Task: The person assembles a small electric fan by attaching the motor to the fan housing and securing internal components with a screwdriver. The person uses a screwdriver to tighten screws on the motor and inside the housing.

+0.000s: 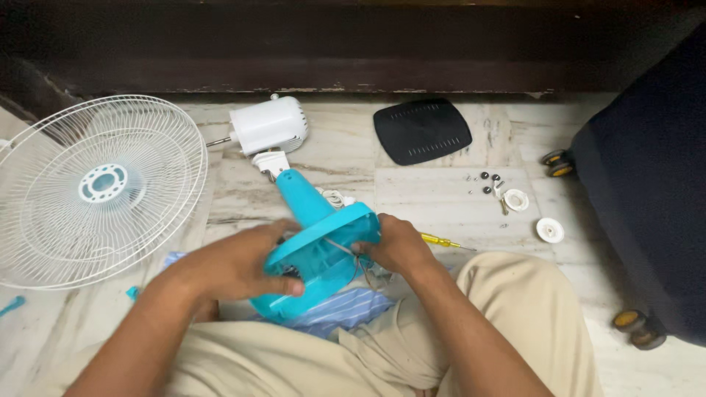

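A turquoise fan base (323,254) lies tilted on its side in my lap, its underside open towards me with wires showing inside. Its turquoise neck (300,195) runs up to a white motor housing (268,125) lying on the marble floor. My left hand (235,265) grips the base's lower left rim, thumb across the opening. My right hand (397,246) holds the right rim, fingers curled into the cavity near the wires. A yellow-handled screwdriver (440,240) lies on the floor just right of my right hand.
A white wire fan guard (95,187) lies at the left. A black base cover plate (421,131) rests at the back. Small screws, black caps and white round parts (515,200) are scattered at the right. A dark wheeled suitcase (647,191) stands at the far right.
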